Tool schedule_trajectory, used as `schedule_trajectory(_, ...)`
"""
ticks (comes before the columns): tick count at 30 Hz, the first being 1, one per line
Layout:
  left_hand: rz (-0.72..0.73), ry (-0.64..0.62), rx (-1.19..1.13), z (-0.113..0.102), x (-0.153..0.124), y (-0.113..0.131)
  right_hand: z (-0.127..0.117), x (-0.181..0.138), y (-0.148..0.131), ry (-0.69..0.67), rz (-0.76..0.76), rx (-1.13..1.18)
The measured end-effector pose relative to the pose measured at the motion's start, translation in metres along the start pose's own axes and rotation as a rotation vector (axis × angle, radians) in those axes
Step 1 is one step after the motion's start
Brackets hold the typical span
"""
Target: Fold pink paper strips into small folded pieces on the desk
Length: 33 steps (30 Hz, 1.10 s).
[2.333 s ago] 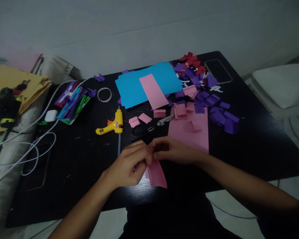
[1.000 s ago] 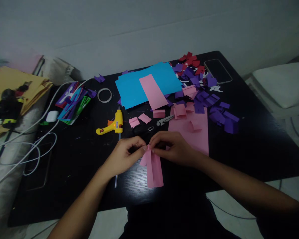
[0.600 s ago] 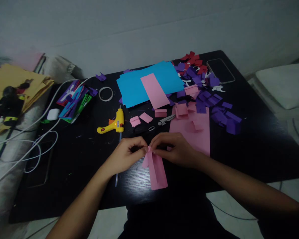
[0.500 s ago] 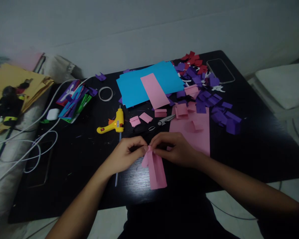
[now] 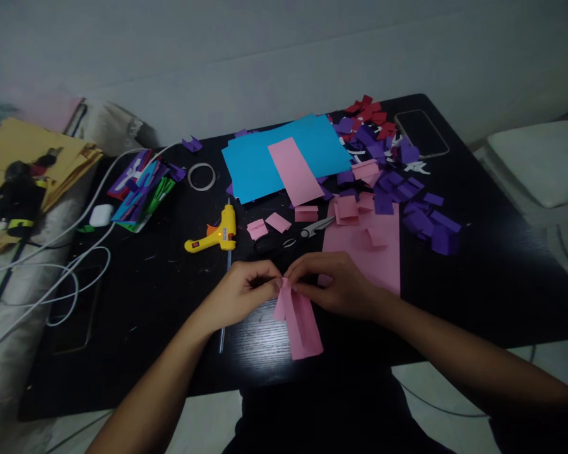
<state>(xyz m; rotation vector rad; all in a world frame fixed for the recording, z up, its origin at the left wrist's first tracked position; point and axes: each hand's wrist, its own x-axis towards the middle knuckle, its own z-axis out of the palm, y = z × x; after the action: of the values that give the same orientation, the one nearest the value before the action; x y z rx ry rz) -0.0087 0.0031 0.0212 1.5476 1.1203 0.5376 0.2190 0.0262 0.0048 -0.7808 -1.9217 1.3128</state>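
Note:
Over the near middle of the black table [image 5: 478, 277], both my hands pinch the far end of a folded pink paper strip [image 5: 300, 321]. My left hand [image 5: 239, 296] grips it from the left with thumb and fingers closed. From the right, my right hand [image 5: 334, 284] pinches the same end. The strip's free end points toward me and lies just above the table. A larger pink sheet [image 5: 369, 252] lies right behind my right hand.
A yellow glue gun [image 5: 215, 234] and scissors [image 5: 293, 236] lie beyond my hands. Farther back are a blue sheet [image 5: 284, 154] under a pink strip, a tape ring [image 5: 201, 176], purple and red scraps [image 5: 407, 202], a phone [image 5: 421, 132]. White cables [image 5: 71, 277] trail at the left.
My hands moved slightly away from me and now pinch the strip's far end. The strip's free end has swung a little to the right.

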Motion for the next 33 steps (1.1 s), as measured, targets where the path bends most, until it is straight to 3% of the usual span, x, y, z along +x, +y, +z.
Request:
schedule_trajectory(6,0.036,-0.010,-0.010,-0.002,0.001,0.000,0.000,-0.001,-0.001,0.022,0.024,-0.003)
schedule_trajectory(18,0.055,-0.038,0.086,-0.003,0.000,0.002,-0.003,0.003,-0.004,-0.042,0.304,0.248)
schedule_trajectory(24,0.236,0.088,0.210,0.000,-0.004,0.003,-0.002,0.003,0.005,-0.077,0.400,0.460)
schedule_trajectory(28,0.393,-0.009,0.244,0.001,-0.008,0.008,-0.002,0.004,0.007,-0.120,0.461,0.510)
schedule_trajectory(33,0.426,-0.058,0.281,0.003,-0.010,0.014,-0.004,0.004,0.007,-0.171,0.489,0.501)
